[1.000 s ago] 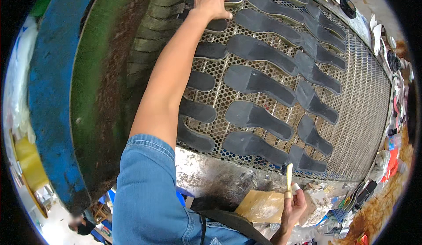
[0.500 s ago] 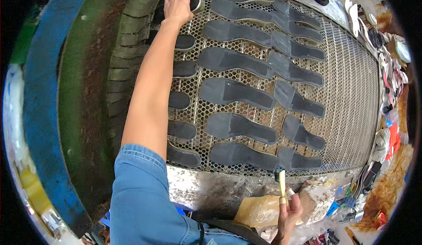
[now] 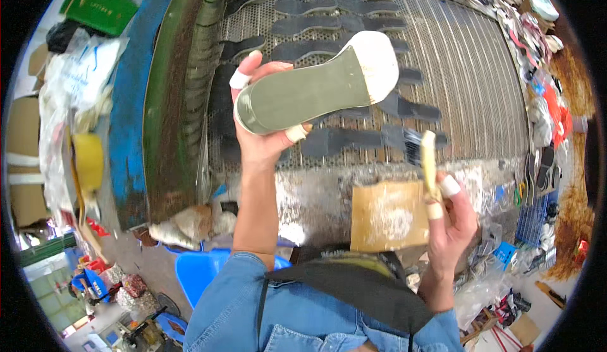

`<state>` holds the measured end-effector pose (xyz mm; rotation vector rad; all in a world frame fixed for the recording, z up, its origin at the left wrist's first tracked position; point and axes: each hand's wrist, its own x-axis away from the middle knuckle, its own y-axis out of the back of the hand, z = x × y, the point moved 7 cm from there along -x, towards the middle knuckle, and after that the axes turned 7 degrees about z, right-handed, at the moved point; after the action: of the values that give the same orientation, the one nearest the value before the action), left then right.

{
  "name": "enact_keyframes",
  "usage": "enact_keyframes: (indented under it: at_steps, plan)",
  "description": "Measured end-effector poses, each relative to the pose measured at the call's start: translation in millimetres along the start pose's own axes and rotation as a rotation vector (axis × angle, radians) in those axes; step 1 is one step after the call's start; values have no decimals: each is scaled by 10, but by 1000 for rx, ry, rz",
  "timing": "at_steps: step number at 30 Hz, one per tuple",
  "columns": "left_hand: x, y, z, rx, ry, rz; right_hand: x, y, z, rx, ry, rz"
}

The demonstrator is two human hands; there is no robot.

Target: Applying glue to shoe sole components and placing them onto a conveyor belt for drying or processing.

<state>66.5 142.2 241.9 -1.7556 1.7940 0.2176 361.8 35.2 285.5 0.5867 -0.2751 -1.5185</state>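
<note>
My left hand [image 3: 260, 146] is closed round the edges of a shoe sole [image 3: 310, 93], its grey-green face turned up and its broad right end white. It is held above the mesh belt [image 3: 461, 67]. Between the taped fingers of my right hand [image 3: 454, 225] is a brush [image 3: 429, 165] with a pale yellow handle. The brush's dark bristles point up by the near edge of the belt, close to a black sole [image 3: 344, 139]. Several more black soles lie in rows on the mesh, some hidden behind the held one.
A blue and green machine frame [image 3: 136, 131] with hanging strips stands left of the belt. Brown cardboard [image 3: 389, 216] lies at the near edge, with a blue stool [image 3: 196, 273] below left. Piled plastic bags [image 3: 540, 115] and scraps line the right side.
My left hand has come back from the belt's far left and now holds a sole up in front of me. My right hand has risen with the brush. The view has shifted.
</note>
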Motion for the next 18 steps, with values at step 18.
enact_keyframes:
  at_steps: [18]
  plan:
    - [1410, -1105, -1588, -232, -215, -161, 1053, 452, 456, 76, 159, 22]
